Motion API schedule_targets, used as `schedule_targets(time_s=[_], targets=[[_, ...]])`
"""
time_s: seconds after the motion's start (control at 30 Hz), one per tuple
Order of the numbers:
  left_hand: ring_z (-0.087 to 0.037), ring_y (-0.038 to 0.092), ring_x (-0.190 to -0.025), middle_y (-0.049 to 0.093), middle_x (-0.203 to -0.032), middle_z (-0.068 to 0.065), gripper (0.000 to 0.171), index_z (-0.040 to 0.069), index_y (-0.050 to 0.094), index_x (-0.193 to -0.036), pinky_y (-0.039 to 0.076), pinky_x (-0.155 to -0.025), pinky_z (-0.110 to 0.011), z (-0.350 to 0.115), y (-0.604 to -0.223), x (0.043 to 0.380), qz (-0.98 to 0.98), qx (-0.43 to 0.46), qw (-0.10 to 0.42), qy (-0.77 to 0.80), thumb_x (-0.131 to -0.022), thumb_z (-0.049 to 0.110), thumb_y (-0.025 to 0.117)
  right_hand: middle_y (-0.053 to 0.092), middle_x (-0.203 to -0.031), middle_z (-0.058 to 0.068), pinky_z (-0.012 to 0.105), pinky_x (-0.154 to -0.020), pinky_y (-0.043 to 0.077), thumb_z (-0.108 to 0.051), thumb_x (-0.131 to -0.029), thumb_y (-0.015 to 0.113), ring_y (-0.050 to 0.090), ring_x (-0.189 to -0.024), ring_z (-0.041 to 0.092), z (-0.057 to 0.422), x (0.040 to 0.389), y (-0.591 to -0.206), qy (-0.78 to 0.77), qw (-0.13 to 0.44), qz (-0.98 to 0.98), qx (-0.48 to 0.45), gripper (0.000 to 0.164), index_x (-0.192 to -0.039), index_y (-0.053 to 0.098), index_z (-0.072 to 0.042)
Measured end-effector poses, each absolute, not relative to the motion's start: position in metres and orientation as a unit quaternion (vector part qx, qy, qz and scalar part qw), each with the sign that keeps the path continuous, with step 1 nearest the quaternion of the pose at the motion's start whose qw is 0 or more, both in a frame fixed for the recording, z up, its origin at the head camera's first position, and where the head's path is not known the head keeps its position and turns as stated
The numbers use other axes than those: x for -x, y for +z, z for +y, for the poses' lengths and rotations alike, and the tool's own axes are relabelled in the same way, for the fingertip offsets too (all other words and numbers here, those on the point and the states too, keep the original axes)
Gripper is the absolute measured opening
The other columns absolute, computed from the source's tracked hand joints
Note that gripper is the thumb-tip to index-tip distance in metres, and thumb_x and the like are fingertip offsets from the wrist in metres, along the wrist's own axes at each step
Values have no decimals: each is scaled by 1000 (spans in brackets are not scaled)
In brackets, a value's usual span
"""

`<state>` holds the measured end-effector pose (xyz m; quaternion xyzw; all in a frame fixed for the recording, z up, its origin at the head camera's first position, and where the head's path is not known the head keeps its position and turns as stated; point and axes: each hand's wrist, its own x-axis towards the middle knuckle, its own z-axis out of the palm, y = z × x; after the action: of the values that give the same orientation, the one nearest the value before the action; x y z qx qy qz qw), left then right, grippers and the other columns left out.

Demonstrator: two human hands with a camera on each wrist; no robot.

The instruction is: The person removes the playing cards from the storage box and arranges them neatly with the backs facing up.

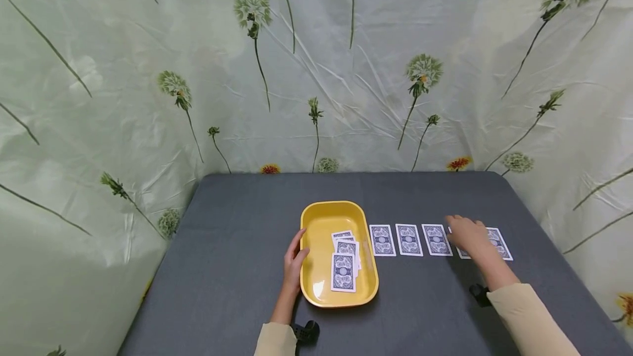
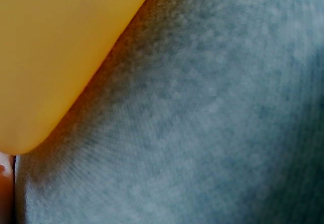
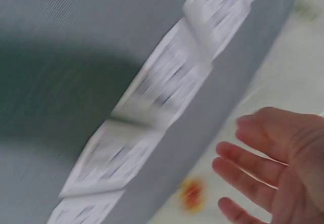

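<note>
My left hand (image 1: 294,260) is at the left side of a yellow tray (image 1: 316,216), holding its rim with the thumb over the edge. In the left wrist view the tray's outer wall (image 2: 55,47) fills the upper left, with a bit of a finger below it. Inside the tray lie overlapping playing cards (image 1: 343,272), patterned backs up. My right hand (image 1: 467,233) hovers over the right part of a row of face-down playing cards (image 1: 409,240), partly hiding one. Its fingers (image 3: 253,163) are spread loosely in the right wrist view, with nothing held.
A dark grey cloth (image 1: 237,246) covers the table. The card row runs from the tray's right side toward the table's right edge. Behind the table hangs a pale curtain (image 1: 346,81) printed with flowers. Dark devices (image 1: 306,332) are strapped on the wrists.
</note>
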<state>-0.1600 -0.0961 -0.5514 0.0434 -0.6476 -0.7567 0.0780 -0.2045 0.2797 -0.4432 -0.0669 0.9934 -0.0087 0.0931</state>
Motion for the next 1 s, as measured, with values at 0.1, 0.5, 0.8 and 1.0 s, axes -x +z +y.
schedule_targets(time_s=[0.1,0.5,0.8,1.0], targets=[[-29,33,-131,36,-144,-13,47,7,45,-133,32,-95,-12,-96,-550,160,-648,-47,72,-757,-87,2,44,62,-104,22,51,-74,42,-12,-79,60,59,-92,38,237,199,-439,-37,-3,993,112,28,-104,60,2],[-28,35,-131,36,-144,-12,48,9,44,-134,32,-92,-9,-95,-550,159,-656,-52,70,-750,-86,4,44,60,-108,11,38,-81,49,-24,-75,70,58,-95,24,103,170,-464,-137,-82,955,248,44,-112,58,-3],[-28,32,-133,34,-145,-12,47,8,44,-134,31,-93,-9,-96,-552,157,-659,-46,65,-748,-87,3,44,37,-143,14,47,-103,32,-58,-63,71,37,-129,30,87,161,-491,0,70,943,325,96,-137,38,-6],[-26,33,-132,35,-145,-10,47,10,44,-134,31,-93,-11,-96,-553,159,-659,-44,67,-748,-88,5,44,36,-144,12,51,-100,34,-61,-62,69,38,-129,29,82,159,-494,25,101,941,323,99,-139,35,-10]])
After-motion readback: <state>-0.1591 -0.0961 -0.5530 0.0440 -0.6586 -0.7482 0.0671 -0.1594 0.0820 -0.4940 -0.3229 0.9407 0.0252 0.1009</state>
